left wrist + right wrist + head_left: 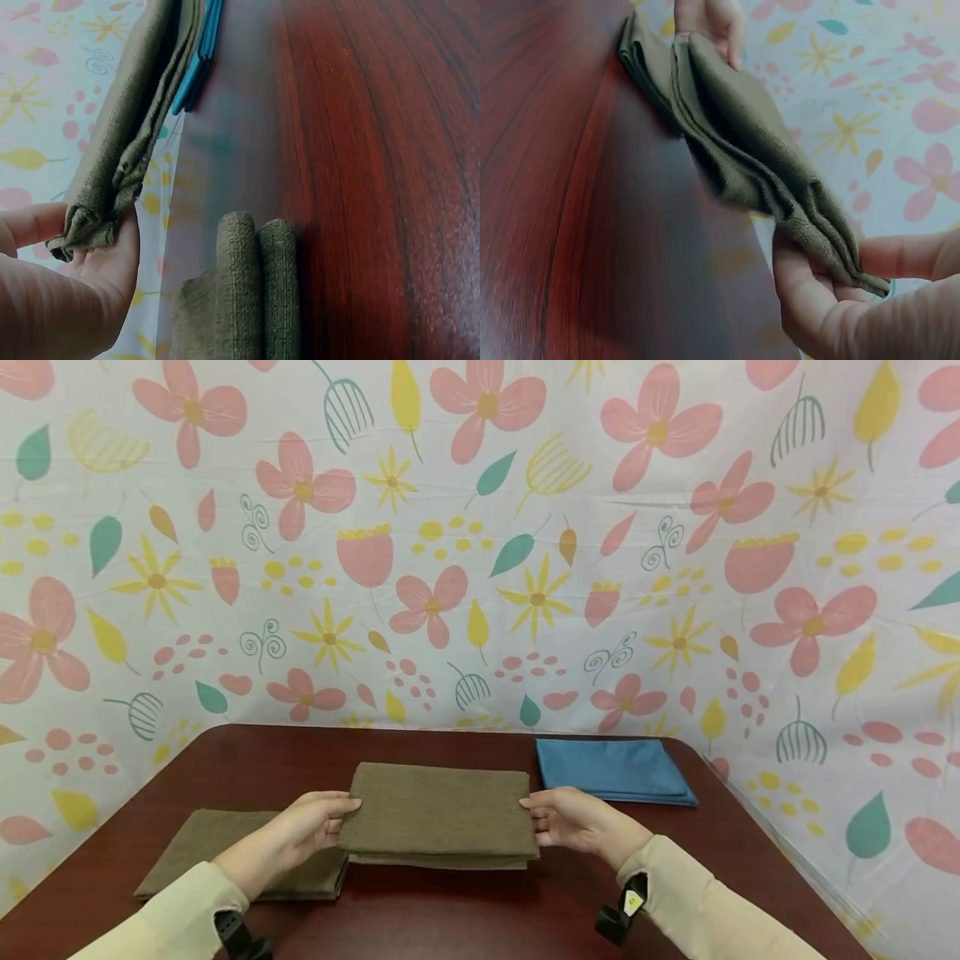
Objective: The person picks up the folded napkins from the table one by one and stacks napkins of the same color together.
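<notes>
A folded olive-brown cloth [442,810] is held up above the table between both hands. My left hand [311,827] pinches its left edge, thumb on top and fingers beneath. At the opposite edge my right hand [573,822] grips it the same way. In the right wrist view the layers of the held cloth [742,135] part and sag between the hands. A second folded olive-brown cloth [202,852] lies on the table at the left, partly hidden behind my left hand and forearm; the left wrist view shows its thick folded edges [238,292].
A folded blue cloth [615,770] lies at the back right of the dark reddish wooden table [450,918]. Behind the table and along its right side hangs a flower-patterned white sheet [465,527]. Each wrist wears a black camera strap.
</notes>
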### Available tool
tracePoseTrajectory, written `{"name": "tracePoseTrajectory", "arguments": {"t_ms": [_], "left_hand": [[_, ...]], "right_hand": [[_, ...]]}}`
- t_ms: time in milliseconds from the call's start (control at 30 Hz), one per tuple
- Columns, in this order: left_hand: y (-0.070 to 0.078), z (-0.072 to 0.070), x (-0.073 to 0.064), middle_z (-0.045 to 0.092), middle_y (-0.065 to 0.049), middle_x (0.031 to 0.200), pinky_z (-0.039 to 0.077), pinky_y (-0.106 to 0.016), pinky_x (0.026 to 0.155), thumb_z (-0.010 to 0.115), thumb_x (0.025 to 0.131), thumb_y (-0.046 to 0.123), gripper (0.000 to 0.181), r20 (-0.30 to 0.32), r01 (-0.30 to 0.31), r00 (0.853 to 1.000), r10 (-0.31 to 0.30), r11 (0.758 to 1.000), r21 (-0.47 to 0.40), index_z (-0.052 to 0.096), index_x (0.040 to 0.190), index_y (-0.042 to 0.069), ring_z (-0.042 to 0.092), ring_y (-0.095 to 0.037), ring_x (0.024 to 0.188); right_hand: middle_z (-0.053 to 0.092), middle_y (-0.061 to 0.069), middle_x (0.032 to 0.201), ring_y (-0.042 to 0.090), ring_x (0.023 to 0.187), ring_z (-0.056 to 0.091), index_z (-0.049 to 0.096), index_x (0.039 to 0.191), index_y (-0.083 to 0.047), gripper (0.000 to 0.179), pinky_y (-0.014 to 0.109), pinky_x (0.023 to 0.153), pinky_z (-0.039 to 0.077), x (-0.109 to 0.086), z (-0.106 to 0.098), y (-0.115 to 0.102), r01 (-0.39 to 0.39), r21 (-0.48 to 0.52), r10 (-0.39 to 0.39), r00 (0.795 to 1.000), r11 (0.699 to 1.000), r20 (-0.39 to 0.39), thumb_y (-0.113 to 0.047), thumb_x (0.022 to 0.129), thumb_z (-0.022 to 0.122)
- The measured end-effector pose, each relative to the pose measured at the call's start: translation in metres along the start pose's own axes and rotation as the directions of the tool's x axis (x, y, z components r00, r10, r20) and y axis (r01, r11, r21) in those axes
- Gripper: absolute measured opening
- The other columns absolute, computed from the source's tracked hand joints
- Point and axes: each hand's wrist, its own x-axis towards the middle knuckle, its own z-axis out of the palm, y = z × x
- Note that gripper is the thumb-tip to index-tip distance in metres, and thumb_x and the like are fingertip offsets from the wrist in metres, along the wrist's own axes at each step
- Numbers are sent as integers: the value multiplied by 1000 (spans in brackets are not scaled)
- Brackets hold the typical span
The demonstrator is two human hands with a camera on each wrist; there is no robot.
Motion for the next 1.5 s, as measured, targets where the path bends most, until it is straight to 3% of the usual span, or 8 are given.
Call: {"name": "tracePoseTrajectory", "arguments": {"t_ms": [267,400,467,667,1100,1233,1333,1500], "left_hand": [[4,-8,-6,48,-8,117,31,-42,98,47,102,24,72,3,-6,1000,6,999,-43,7,151,-12,46,-17,89],[0,-18,-9,-11,-28,159,6,-64,117,43,103,24,72,17,-8,1000,10,992,-123,0,152,-9,3,-41,148],[-3,-24,-10,-24,-25,155,-3,-67,114,41,104,24,72,23,-12,1000,15,989,-146,-3,152,-8,-25,-43,141],[-3,-36,-15,-21,-22,157,-6,-65,115,40,104,24,71,-4,-24,1000,24,989,-146,-1,152,-8,-26,-40,142],[2,-56,-25,-21,-24,157,-8,-62,116,40,105,23,74,-13,-50,999,50,996,-77,-8,151,-8,-26,-43,141],[1,-63,-28,-18,-26,157,-6,-64,115,41,105,24,75,-7,-53,999,53,997,-56,-10,150,-8,-21,-44,142],[-2,-67,-30,29,-25,152,20,-53,118,42,104,25,76,-26,-63,998,63,997,-35,-7,151,-9,31,-30,143],[-4,-72,-32,57,16,101,53,-21,80,43,104,21,76,-41,-119,992,116,989,-88,-7,149,-13,61,2,88]], "right_hand": [[48,-6,77,8,66,37,49,91,-10,13,20,64,35,7,11,-1,33,79,-39,996,996,75,-9,102,44],[52,-5,86,8,76,48,45,100,-9,4,21,72,43,11,22,-3,33,154,-48,995,988,93,-10,103,42],[56,-3,95,10,87,54,42,111,-8,8,24,79,48,13,27,-4,33,166,-54,991,986,125,-10,104,40],[56,1,110,15,101,57,17,145,-4,47,29,88,50,17,40,-4,26,182,-53,988,983,144,-12,105,39],[55,2,109,16,99,55,35,131,-5,28,29,87,49,24,63,-3,35,229,-64,991,973,120,-11,104,40],[48,6,121,18,105,52,14,149,-1,52,29,89,48,27,72,-5,32,223,-54,994,974,94,-11,105,39],[44,9,125,19,106,51,1,153,1,62,31,90,48,29,78,-7,32,215,-52,995,976,88,-10,104,39],[37,14,135,19,106,49,-6,153,2,67,31,92,45,32,85,-10,29,219,-47,996,975,78,-8,104,39]]}}
